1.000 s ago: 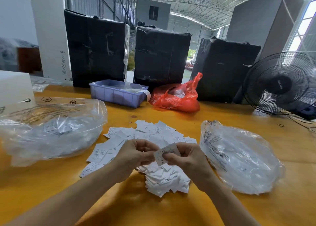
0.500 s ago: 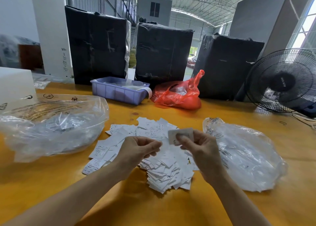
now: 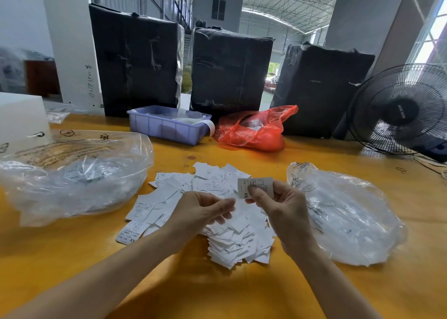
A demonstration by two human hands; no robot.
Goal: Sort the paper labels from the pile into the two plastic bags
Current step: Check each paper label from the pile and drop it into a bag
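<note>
The right hand (image 3: pixel 283 210) pinches one paper label (image 3: pixel 254 185) between thumb and fingers; the label is a small white rectangle, held upright above the pile, its printed face showing "XS". The left hand (image 3: pixel 200 212) hangs just beside the right hand with fingers loosely curled and grasps nothing.

Directly beneath and beyond both hands lies the pile of labels (image 3: pixel 217 212): thin, flat, white rectangular slips with sharp corners, overlapping loosely; the count cannot be told. Single slips fan outward to the left of the left hand.

Two clear plastic bags lie on the table (image 3: pixel 242 292), one on each side of the hands. The left bag (image 3: pixel 72 173) is crinkled, glossy film, bulging, with slips visible inside, well apart from the left hand. The right bag (image 3: pixel 346 217) is flatter, wrinkled film, its near edge just beside the right hand.

The table is smooth, yellow-orange wood. Bare surface lies between the hands and the near edge, and between the pile and the far objects.

Beyond the hands stand one lavender rectangular plastic bin (image 3: pixel 167 127), one red translucent bag (image 3: pixel 254 132), three black-wrapped blocks (image 3: pixel 229 69) and, far right, one black wire-guard fan (image 3: pixel 399 110).
</note>
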